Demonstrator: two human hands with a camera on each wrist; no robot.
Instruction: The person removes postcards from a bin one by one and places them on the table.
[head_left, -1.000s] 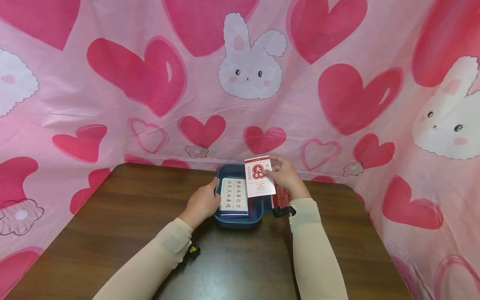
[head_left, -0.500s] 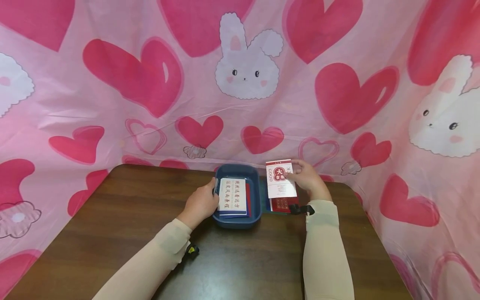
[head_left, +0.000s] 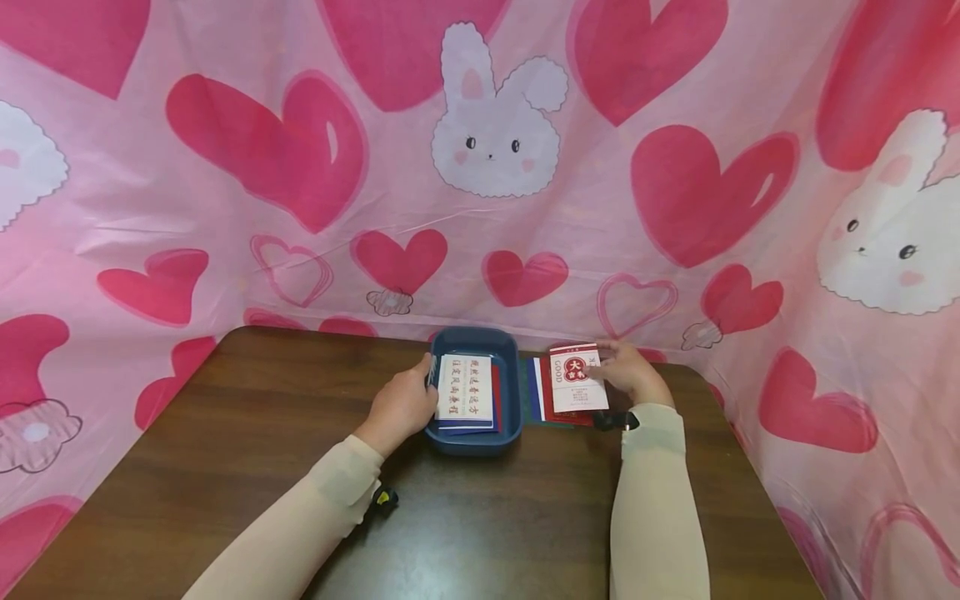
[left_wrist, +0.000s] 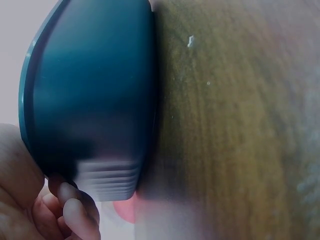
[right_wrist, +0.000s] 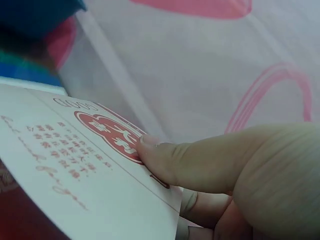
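A pink cloth printed with hearts and white rabbits hangs behind and to both sides of a dark brown wooden surface. Near the far edge of that surface sits a blue tray, rectangular with rounded corners; the left wrist view shows its outer wall resting on the wood.

Inside the tray lies a small stack of cards, and the top one is a white card with red characters, with blue and red edges showing beneath it. Just to the right of the tray, on the surface, lies a second pile of cards in red, white and blue.

The left hand grips the tray's left wall, thumb over the rim and fingers curled against the outside.

The right hand pinches a white card with a red round seal, held low over the right-hand pile; whether it touches the pile cannot be told. In the right wrist view the thumb presses on the seal on the card's face, with the other fingers under its edge.
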